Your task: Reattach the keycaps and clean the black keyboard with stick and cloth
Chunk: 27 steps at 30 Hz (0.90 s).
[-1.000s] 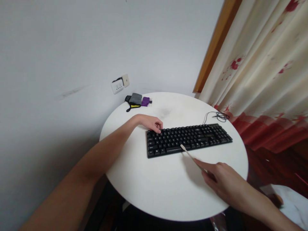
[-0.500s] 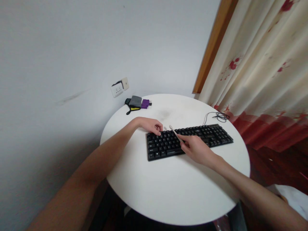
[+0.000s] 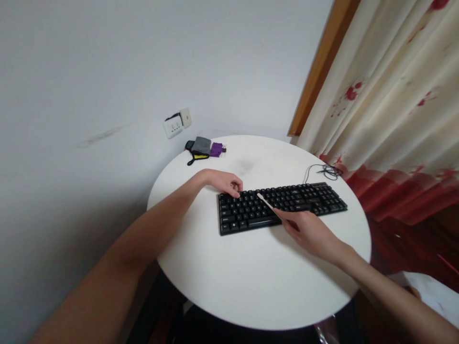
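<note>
A black computer keyboard (image 3: 276,205) lies on a round white table (image 3: 258,282). My left hand (image 3: 225,183) is at its far left corner, fingers curled at the back edge and a fingertip on the top keys, holding it. My right hand (image 3: 308,229) is closed round the handle of a slim white toothbrush (image 3: 267,202), above the keyboard's front edge. The brush slants away to the left, its head over the upper rows of keys. Whether the bristles touch the keys is hard to tell. Part of the handle is hidden in my fingers.
A grey cloth (image 3: 201,145) with a yellow underside and a purple item (image 3: 216,150) lie at the back left. The keyboard's coiled cable (image 3: 330,172) rests at the right rim. Behind are a wall socket (image 3: 173,127) and a floral curtain (image 3: 380,110).
My right hand has moved right and toward me. The brush head has shifted from the keyboard's back edge onto the upper keys. My left hand stays at the corner.
</note>
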Available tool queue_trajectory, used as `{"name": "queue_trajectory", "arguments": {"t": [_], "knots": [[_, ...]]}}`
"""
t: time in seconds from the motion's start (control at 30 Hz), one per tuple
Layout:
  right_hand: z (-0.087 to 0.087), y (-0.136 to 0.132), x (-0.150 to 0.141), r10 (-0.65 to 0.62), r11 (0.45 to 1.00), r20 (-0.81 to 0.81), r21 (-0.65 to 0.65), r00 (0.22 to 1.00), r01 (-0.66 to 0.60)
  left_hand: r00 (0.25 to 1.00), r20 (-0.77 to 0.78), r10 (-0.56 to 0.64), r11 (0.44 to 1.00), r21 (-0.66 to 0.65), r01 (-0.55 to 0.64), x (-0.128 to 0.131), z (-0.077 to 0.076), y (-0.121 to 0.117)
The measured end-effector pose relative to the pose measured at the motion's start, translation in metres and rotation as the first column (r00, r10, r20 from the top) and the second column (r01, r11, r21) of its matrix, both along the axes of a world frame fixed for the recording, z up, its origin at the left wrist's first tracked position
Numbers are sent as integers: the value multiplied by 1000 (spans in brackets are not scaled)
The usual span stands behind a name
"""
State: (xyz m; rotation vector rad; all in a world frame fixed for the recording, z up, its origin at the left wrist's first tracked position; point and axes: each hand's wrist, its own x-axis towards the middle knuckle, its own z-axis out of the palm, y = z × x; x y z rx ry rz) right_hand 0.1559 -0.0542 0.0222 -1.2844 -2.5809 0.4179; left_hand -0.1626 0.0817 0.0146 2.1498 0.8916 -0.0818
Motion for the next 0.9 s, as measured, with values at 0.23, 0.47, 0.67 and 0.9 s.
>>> {"name": "queue_trajectory", "arguments": {"t": [0.23, 0.47, 0.67, 0.9], "knots": [[-1, -24, 28, -32, 998, 42, -60, 999, 34, 1000, 8, -2, 1000, -10, 2, -1, 1, 0], [5, -42, 44, -39, 991, 54, -128, 998, 46, 1000, -8, -14, 1000, 7, 14, 0, 2, -1], [11, -52, 51, -75, 989, 22, -125, 997, 77, 1000, -10, -13, 1000, 9, 13, 1, 3, -2], [28, -52, 59, -122, 987, -69, -110, 990, 114, 1000, -16, -8, 1000, 5, 8, 1, 1, 0]]}}
